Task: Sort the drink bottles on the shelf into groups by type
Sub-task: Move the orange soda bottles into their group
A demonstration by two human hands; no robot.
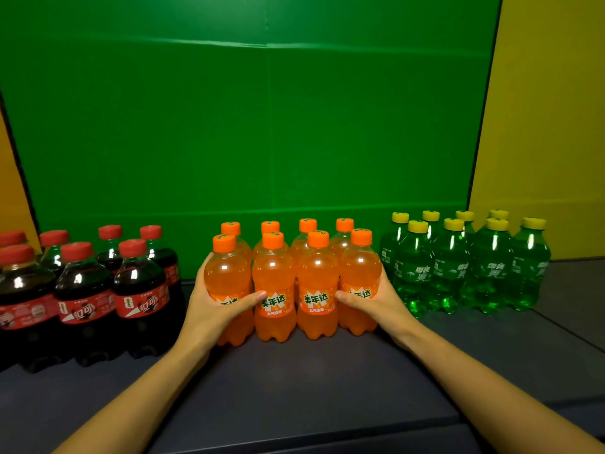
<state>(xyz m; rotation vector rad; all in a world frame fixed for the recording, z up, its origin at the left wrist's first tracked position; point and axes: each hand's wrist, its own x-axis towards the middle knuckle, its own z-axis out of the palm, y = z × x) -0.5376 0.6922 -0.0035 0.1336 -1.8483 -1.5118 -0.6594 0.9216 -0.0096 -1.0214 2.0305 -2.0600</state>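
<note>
Three groups of small bottles stand on the dark shelf (pixel 294 381). Several cola bottles (pixel 85 290) with red caps are at the left. Several orange soda bottles (pixel 294 283) stand in two rows in the middle. Several green bottles (pixel 465 270) with yellow caps are at the right. My left hand (pixel 212 309) wraps round the front-left orange bottle (pixel 226 273), thumb across its label. My right hand (pixel 376 303) wraps round the front-right orange bottle (pixel 360 270), thumb on its label. Both hands bracket the orange group from its two sides.
A green back panel (pixel 262 126) rises behind the bottles, with yellow side walls (pixel 540 109) at both ends. Bare shelf surface lies in front of the bottles, and narrow gaps separate the three groups.
</note>
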